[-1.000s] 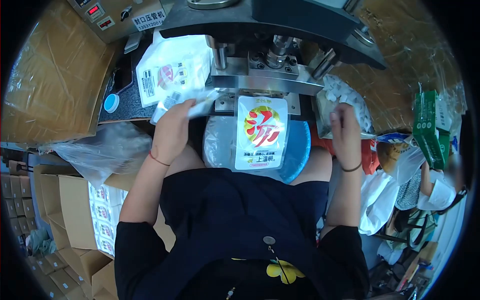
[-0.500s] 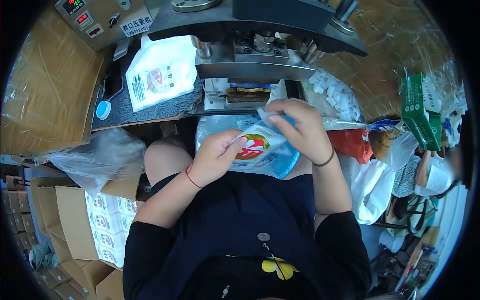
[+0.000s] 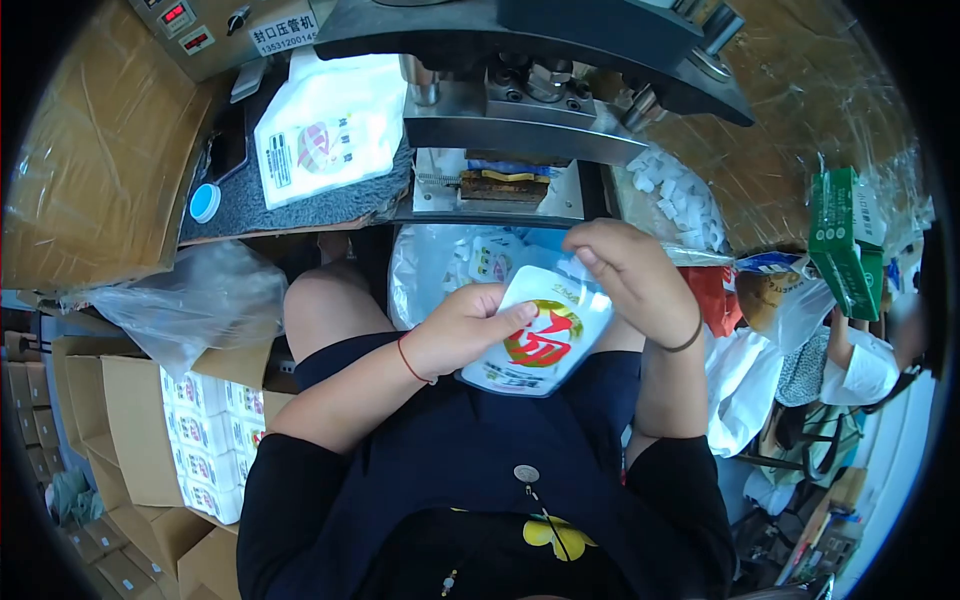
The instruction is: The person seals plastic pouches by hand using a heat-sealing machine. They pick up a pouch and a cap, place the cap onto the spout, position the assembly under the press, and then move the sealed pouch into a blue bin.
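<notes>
My left hand (image 3: 465, 335) grips the left side of a white plastic pouch (image 3: 545, 340) with red characters and a green-gold print, its thumb lying on the front. The pouch's printed face is turned up over my lap. My right hand (image 3: 645, 285) is closed at the pouch's upper right corner, where a translucent bit shows under the fingertips. Beneath and beyond the hands, a clear plastic bag (image 3: 425, 265) holds printed pouch pieces. Just past it is the press's metal lower die (image 3: 505, 187).
A press head (image 3: 520, 135) overhangs the work spot. White pouches (image 3: 330, 130) lie on a grey cloth at left, near a blue cap (image 3: 205, 203). White offcuts (image 3: 675, 190) are piled at right. A carton (image 3: 150, 440) holds packed pouches. A green box (image 3: 845, 240) stands right; another person sits beyond.
The pouch has come down toward my lap and turned more face-up. My right hand has moved slightly right and down, staying at its top corner. The camera view has shifted a little.
</notes>
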`<state>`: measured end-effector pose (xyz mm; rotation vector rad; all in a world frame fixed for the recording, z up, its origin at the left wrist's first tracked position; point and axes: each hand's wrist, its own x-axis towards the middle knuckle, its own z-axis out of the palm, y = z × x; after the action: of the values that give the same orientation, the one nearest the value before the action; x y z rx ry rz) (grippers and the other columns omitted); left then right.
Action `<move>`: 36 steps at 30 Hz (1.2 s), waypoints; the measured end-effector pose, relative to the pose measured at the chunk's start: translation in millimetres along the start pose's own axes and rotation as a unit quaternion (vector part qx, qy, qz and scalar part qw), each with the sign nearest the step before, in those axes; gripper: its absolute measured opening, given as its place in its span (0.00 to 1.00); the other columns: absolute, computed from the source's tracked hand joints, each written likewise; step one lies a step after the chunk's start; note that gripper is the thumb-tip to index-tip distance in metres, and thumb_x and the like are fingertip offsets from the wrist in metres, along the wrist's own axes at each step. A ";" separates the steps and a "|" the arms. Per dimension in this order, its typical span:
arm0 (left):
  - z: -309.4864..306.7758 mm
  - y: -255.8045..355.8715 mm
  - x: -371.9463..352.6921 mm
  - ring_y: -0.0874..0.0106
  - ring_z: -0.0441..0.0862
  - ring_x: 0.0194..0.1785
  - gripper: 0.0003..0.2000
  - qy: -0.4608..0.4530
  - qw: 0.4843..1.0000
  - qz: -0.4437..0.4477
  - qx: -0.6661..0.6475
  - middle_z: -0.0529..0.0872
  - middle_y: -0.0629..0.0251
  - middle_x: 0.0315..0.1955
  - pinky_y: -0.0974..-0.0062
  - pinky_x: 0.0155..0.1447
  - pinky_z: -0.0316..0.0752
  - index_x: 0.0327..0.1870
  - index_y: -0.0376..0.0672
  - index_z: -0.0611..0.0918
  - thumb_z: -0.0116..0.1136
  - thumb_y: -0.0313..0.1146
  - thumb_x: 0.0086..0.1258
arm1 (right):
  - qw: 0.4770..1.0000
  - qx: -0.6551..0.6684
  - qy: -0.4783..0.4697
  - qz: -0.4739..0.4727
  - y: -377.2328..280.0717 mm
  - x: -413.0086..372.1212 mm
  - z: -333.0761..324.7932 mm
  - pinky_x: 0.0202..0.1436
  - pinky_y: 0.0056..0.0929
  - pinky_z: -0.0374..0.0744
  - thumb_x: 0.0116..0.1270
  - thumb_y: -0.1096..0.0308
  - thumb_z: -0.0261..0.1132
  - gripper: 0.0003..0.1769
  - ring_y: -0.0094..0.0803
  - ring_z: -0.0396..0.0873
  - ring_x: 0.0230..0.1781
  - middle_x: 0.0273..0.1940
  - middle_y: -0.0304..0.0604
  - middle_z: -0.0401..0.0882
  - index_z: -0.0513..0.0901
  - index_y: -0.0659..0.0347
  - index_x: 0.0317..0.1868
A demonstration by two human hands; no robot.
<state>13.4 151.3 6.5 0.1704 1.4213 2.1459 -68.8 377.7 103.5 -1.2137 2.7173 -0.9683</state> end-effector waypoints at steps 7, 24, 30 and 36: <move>-25.4 15.3 15.9 0.72 0.88 0.51 0.17 0.042 0.991 0.003 -0.125 0.89 0.58 0.52 0.69 0.59 0.82 0.59 0.32 0.82 0.63 0.21 0.70 | 0.939 -0.294 0.087 0.157 96.2 -9.2 -17.5 0.49 0.49 0.81 0.69 0.70 0.64 0.17 0.56 0.82 0.49 0.51 0.55 0.83 0.82 0.55 0.58; -137.8 53.0 -27.6 0.42 0.75 0.68 0.20 0.291 0.514 0.209 0.779 0.77 0.40 0.65 0.55 0.69 0.71 0.67 0.38 0.78 0.57 0.35 0.77 | 0.948 -0.235 0.185 0.109 139.4 -19.1 -1.4 0.47 0.47 0.81 0.66 0.73 0.68 0.17 0.56 0.82 0.45 0.48 0.57 0.80 0.80 0.63 0.55; -108.6 35.3 -39.6 0.83 0.85 0.39 0.08 0.301 0.882 0.210 0.296 0.91 0.64 0.36 0.80 0.45 0.79 0.49 0.34 0.88 0.63 0.25 0.73 | 0.967 -0.091 0.231 0.056 44.8 -10.8 11.3 0.47 0.40 0.82 0.69 0.75 0.66 0.12 0.52 0.83 0.43 0.44 0.53 0.83 0.81 0.64 0.53; -43.8 37.4 -17.1 0.83 0.83 0.38 0.09 0.195 0.898 0.097 0.381 0.91 0.67 0.35 0.81 0.44 0.79 0.45 0.32 0.89 0.70 0.29 0.70 | 0.959 0.197 0.199 0.043 -24.1 15.8 27.1 0.42 0.36 0.79 0.70 0.73 0.66 0.07 0.44 0.81 0.34 0.37 0.48 0.83 0.82 0.64 0.46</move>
<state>-3.6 96.4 23.9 0.1782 2.5321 1.6983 -56.9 340.3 98.3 -0.8986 2.6101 -1.8015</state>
